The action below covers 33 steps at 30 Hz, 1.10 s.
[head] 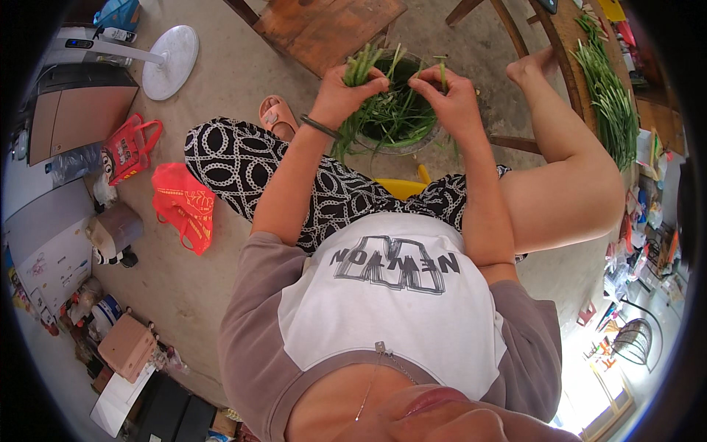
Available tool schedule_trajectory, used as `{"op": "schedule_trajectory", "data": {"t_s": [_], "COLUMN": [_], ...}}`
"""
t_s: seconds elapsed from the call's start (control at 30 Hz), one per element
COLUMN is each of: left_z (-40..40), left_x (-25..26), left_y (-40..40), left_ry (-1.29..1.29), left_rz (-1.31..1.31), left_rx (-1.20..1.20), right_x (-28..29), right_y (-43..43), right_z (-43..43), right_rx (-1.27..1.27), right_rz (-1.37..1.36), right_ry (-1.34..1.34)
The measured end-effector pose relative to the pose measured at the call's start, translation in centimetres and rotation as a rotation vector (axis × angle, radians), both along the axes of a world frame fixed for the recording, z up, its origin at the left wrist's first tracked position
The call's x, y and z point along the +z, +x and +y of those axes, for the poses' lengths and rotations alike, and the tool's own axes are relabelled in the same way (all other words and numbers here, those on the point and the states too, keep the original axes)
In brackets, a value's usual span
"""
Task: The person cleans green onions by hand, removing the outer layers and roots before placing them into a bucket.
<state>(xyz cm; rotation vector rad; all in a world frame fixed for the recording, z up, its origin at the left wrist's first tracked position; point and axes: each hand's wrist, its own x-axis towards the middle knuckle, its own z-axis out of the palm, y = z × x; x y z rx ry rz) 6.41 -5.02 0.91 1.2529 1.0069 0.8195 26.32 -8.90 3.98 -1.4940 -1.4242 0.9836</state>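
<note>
My left hand (345, 94) is closed around a bunch of green leafy stalks (362, 65), whose long leaves hang down past the wrist with a dark bangle. Opposite it, my right hand (447, 99) pinches a few thin green stems (443, 74) between thumb and fingers. Both hands are above the near and side edges of a round bin (411, 148), which has loose green leaves (400, 119) in it. A large pile of long green stalks (610, 105) lies on the wooden table at the right.
A wooden chair or stool seat (326, 27) stands just beyond the bin. The curved wooden table edge (571, 72) is at the right. A yellow seat (400, 189) shows between my legs. Red bags (185, 204) and a white round stand base (171, 62) are on the floor at left.
</note>
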Motion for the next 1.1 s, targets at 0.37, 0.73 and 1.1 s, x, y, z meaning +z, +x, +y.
{"op": "schedule_trajectory", "data": {"t_s": [0.37,0.73,1.1], "left_z": [1.1,2.3,1.2], "left_x": [0.8,2.5,1.1], "left_y": [-0.4,-3.2,-1.7], "left_ry": [-0.189,0.009,-0.053], "left_rz": [-0.144,-0.241,-0.234], "left_rx": [0.147,0.263,0.108], "right_x": [3.5,6.8,3.2], "right_y": [2.3,2.4,1.7], "right_z": [-0.7,-2.2,-1.2], "right_rx": [-0.208,-0.498,-0.221], "right_rz": [-0.169,-0.211,0.124], "right_ry": [0.089,0.363,-0.072]}}
